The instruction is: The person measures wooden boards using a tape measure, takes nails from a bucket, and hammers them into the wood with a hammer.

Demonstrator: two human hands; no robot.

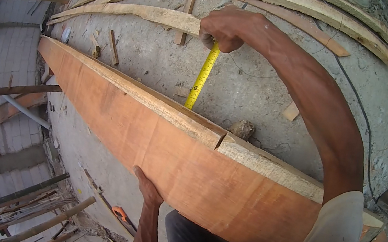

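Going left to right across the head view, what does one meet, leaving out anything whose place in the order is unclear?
Pale pipe → short wood stick → left hand → yellow tape → rough lump → small flat offcut.

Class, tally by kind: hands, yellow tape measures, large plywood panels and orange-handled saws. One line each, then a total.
Left hand and right hand: 2
Yellow tape measure: 1
Large plywood panel: 1
Orange-handled saw: 1
Total: 5
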